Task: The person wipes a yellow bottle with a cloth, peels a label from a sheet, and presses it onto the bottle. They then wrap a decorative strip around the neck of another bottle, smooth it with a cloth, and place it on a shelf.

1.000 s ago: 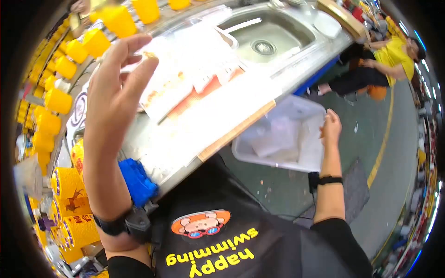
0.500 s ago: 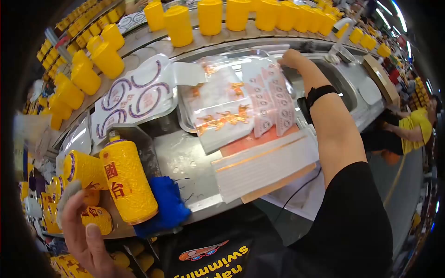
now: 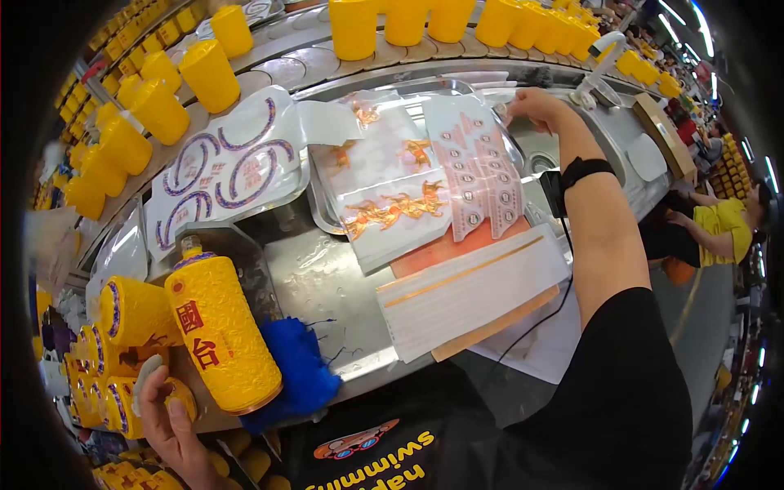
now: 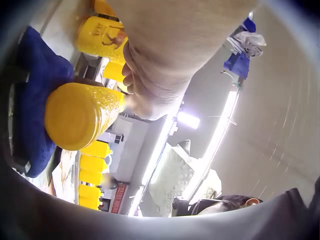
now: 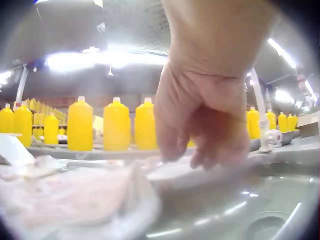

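Note:
At the lower left in the head view, my left hand (image 3: 175, 425) hangs beside the yellow bottles with its fingers loosely bent; something greyish shows at its fingertips. Closest to it, a yellow embossed bottle (image 3: 220, 335) with red characters lies on a blue cloth (image 3: 298, 371). My right hand (image 3: 537, 110) reaches to the far rim of a metal tray (image 3: 513, 147), beside the sink. In the right wrist view, its thumb and bent fingers (image 5: 172, 147) point down, a gap between them. Sticker sheets (image 3: 474, 171) and gold-printed transfer sheets (image 3: 392, 208) lie over the tray.
Sheets with purple arcs (image 3: 233, 163) lie left of the tray. White strips (image 3: 474, 286) rest on a board at the counter's front edge. Yellow bottles (image 3: 353, 31) line a conveyor behind. A sink (image 3: 539, 147) with a faucet (image 3: 600, 69) is at right; a seated person (image 3: 723, 233) sits beyond.
The view has swung left. My right hand moved from over the floor bin to the tray's far rim; my left hand dropped from above the sheets to beside the bottles.

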Motion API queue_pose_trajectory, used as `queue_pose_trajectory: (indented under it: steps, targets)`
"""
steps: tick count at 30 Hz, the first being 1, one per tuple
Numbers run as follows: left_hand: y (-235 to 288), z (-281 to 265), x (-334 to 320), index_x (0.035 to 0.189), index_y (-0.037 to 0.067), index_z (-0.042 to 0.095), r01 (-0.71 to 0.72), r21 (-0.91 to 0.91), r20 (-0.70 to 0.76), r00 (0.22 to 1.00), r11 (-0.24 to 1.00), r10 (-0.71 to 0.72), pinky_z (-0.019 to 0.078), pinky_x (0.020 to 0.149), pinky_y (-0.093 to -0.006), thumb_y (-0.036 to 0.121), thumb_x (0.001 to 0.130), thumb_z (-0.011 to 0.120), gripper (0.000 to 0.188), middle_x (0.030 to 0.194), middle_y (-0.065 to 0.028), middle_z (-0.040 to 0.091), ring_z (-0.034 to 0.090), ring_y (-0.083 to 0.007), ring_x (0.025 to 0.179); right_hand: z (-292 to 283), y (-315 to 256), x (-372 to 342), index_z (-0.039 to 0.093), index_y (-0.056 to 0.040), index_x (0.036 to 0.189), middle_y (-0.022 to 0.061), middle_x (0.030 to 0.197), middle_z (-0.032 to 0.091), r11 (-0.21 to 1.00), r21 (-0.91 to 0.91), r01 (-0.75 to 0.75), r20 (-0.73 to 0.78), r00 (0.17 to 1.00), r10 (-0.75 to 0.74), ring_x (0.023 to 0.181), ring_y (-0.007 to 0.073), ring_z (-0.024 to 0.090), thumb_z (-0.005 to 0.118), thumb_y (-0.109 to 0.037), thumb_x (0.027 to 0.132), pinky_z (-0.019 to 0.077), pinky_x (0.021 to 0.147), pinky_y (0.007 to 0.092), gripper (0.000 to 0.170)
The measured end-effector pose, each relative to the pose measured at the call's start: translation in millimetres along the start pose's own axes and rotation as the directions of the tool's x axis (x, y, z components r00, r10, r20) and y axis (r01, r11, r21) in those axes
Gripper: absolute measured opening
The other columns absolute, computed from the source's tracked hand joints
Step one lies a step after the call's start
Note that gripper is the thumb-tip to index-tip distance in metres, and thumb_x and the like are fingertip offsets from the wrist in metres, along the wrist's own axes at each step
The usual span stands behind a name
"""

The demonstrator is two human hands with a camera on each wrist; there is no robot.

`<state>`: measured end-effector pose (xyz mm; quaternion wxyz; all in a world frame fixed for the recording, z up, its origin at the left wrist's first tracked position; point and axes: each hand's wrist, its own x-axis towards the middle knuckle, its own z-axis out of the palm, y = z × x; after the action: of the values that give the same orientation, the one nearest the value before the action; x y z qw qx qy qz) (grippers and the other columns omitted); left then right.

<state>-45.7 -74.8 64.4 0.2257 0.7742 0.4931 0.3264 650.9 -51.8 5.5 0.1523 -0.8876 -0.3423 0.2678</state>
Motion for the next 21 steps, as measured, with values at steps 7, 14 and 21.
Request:
queue_pose_trajectory:
  steps: [7, 14, 21]
  targets:
    - [-31, 48, 6, 0.134, -0.004, 0.042, -0.023, -0.459, -0.044, 0.999, 0.888, 0.003, 0.0347, 0.105, -0.0365, 0.021, 0.095, 0.05, 0.047, 0.133, -0.0156, 0.048, 0.047, -0.0229, 0.121, 37, 165, 20, 0.068, -0.0058, 0.112, 0.0177, 0.115, 0.065, 0.724, -0.682, -0.104, 0.026, 0.986, 0.166, 0.106, 0.035, 0.061, 0.078, -0.03, 0.071, 0.0478, 0.092, 0.0448, 0.048]
    - [-52, 57, -2, 0.145, -0.005, 0.025, -0.074, -0.538, 0.067, 0.989, 0.84, 0.13, 0.0295, 0.108, -0.0391, 0.049, 0.084, 0.063, 0.09, 0.138, -0.0175, 0.04, 0.04, -0.027, 0.128, 1, 95, -36, 0.072, -0.0032, 0.081, 0.0223, 0.082, 0.068, 0.563, -0.825, 0.049, -0.093, 0.971, -0.22, 0.079, 0.0299, 0.068, 0.076, -0.035, 0.069, 0.0515, 0.071, 0.0378, 0.034]
    - [-58, 66, -8, 0.149, -0.004, 0.005, -0.077, -0.46, 0.236, 0.95, 0.885, 0.205, 0.0353, 0.107, -0.0416, 0.031, 0.078, 0.075, 0.106, 0.141, -0.023, 0.041, 0.046, -0.034, 0.129, 74, -105, -211, 0.059, -0.0007, 0.08, 0.0101, 0.084, 0.054, 0.773, -0.22, 0.595, -0.375, 0.68, -0.63, 0.081, 0.0218, 0.054, 0.07, -0.019, 0.083, 0.0434, 0.077, 0.0316, 0.022]
